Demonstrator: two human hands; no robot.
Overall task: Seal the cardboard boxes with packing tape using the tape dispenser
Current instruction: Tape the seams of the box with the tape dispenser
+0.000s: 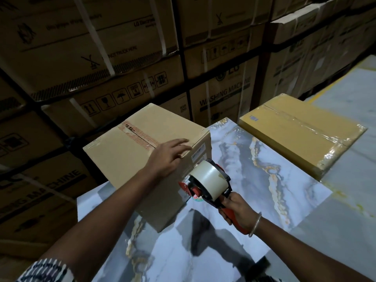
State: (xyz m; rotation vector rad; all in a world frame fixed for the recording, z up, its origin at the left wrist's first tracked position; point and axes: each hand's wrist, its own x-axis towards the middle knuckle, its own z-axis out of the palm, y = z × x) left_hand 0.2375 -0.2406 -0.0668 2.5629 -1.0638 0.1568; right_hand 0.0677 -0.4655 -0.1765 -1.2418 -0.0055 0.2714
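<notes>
1. A tall cardboard box (146, 159) stands on the marble-patterned table (254, 180), left of centre, its top seam partly covered by printed tape.
2. The left hand (168, 157) lies flat on the box top near the right edge, fingers straight.
3. The tape dispenser (207, 180) presses against the box's right side just below that hand.
4. The right hand (238, 210) is wrapped around its red handle.
5. A flat, already taped box (301, 133) lies well apart at the right.
</notes>
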